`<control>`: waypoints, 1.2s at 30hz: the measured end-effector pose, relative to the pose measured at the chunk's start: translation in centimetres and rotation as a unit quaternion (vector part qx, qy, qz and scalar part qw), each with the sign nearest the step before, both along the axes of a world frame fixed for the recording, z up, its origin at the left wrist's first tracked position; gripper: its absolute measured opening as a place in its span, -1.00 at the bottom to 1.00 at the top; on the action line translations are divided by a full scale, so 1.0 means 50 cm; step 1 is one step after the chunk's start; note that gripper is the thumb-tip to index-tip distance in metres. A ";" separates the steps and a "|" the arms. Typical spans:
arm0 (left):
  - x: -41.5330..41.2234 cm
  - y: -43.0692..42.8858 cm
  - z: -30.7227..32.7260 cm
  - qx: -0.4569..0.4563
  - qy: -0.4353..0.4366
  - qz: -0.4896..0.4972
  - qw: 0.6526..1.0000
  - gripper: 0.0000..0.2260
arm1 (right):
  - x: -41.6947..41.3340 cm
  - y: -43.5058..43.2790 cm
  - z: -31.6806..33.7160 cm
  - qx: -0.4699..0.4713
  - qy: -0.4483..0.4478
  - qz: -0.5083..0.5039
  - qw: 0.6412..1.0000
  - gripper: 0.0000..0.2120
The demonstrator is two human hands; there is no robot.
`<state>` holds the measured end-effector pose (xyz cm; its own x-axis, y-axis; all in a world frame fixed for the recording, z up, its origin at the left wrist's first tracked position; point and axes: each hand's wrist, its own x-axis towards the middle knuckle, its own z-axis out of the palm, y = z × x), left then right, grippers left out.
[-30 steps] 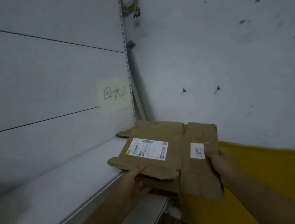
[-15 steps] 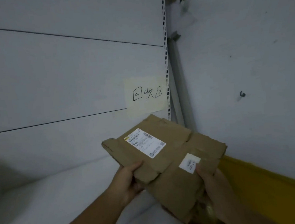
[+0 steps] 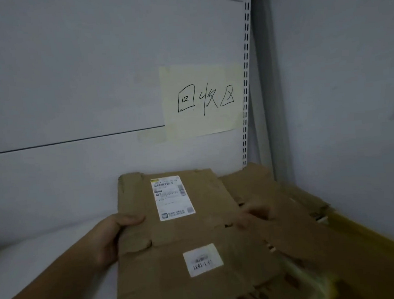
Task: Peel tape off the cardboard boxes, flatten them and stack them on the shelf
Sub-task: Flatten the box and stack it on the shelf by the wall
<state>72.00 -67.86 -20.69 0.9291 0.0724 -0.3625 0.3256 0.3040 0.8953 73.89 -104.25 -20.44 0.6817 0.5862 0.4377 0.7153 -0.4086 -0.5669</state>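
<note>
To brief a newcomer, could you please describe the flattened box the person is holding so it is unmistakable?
Look under the yellow handwritten note on the shelf's white back panel. The flattened box is the top sheet, its left edge gripped by the left hand. Unlike the plain cardboard to its right, it bears a shipping label and a small sticker.

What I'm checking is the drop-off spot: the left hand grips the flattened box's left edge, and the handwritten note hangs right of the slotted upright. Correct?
Not quite. The head view shows the left hand gripping the flattened box by its left edge, but the handwritten note hangs left of the slotted upright, not right.
</note>
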 end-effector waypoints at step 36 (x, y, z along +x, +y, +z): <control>-0.521 0.020 0.205 0.814 0.087 0.115 0.563 -0.80 | -0.036 0.401 0.121 -0.354 -0.114 0.051 0.927 -0.56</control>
<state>45.97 -66.88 -10.41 0.7882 0.5517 0.2729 0.5712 -0.8207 0.0093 72.11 -84.18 -14.36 0.5432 0.8384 0.0454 0.8395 -0.5433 -0.0118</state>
